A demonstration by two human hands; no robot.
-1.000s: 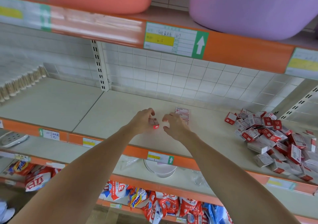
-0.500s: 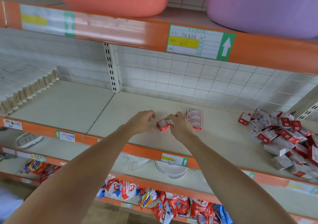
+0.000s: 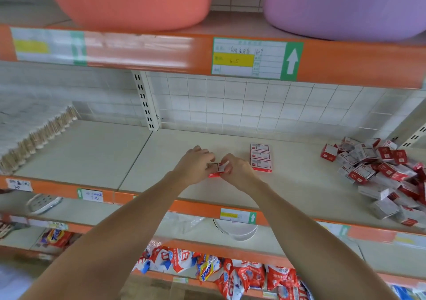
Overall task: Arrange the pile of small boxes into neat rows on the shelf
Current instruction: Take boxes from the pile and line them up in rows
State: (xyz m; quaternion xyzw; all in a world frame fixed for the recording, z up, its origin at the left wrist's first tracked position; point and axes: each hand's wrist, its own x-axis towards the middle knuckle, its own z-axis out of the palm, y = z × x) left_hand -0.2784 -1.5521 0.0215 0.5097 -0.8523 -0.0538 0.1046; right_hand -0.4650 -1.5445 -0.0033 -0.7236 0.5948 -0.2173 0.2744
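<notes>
Beneath both hands runs the pale shelf, wide and mostly bare out to their left, so nothing stops a box skidding about or going over the orange front lip just behind the wrists. Well off to the right of the right hand sits the pile of small boxes, loose, tilted every way, some hanging near the shelf's front edge; I'd judge a careless grab into it could start a slide and tip a few onto the shelf below. Just right of the right hand, close to its knuckles, lie three placed boxes, flat and touching in a short line running back to front. They look light, and a knock from that hand as it works could push them crooked. Between the two hands is a single red and white box, down at shelf level, though I cannot tell whether it rests on the surface. The left hand has fingers curled on its left side, and the right hand pinches its right end. With two hands on something that small, the risks I see are fumbling it or setting it askew, or apart from the line.
</notes>
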